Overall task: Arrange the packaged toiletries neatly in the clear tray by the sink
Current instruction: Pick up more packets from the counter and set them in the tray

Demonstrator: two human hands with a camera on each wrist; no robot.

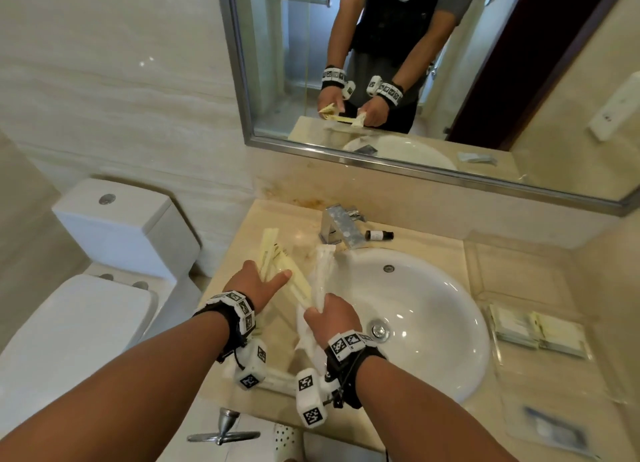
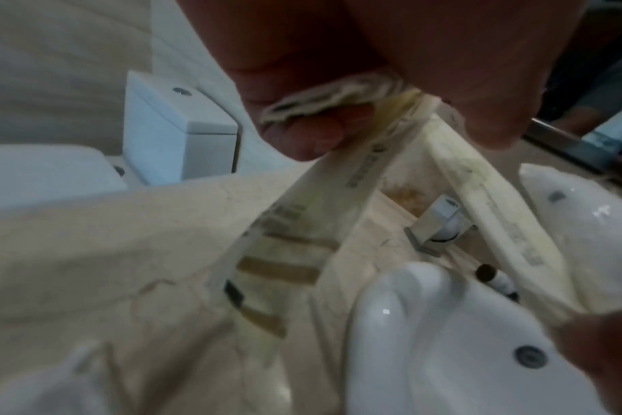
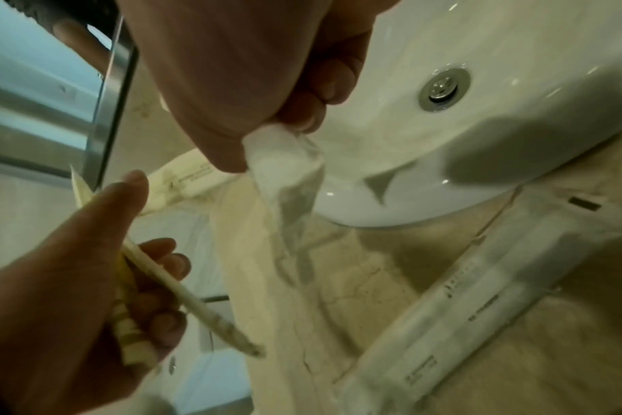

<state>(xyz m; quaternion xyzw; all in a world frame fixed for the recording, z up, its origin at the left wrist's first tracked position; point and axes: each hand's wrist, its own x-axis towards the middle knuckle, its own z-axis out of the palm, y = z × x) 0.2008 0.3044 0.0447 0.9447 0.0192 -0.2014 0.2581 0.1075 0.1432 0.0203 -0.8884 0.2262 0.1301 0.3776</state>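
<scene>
My left hand point(image 1: 258, 283) grips a fan of several long cream packets point(image 1: 273, 253) above the counter left of the sink, index finger stretched out. In the left wrist view these cream packets point(image 2: 295, 252) hang from the curled fingers. My right hand point(image 1: 329, 317) pinches the near end of a long white packet point(image 1: 322, 271) and touches the end of one cream packet point(image 1: 298, 288). The right wrist view shows the white packet point(image 3: 285, 174) held between thumb and fingers. The clear tray point(image 1: 554, 371) lies right of the sink and holds flat cream packets point(image 1: 540, 330).
The white sink point(image 1: 433, 288) and chrome faucet point(image 1: 341, 226) lie between my hands and the tray. A small dark bottle point(image 1: 379, 234) lies by the faucet. Another long white packet point(image 3: 462, 309) rests on the counter's front edge. A dark packet point(image 1: 550, 430) lies near the front right. A toilet point(image 1: 121, 233) stands left.
</scene>
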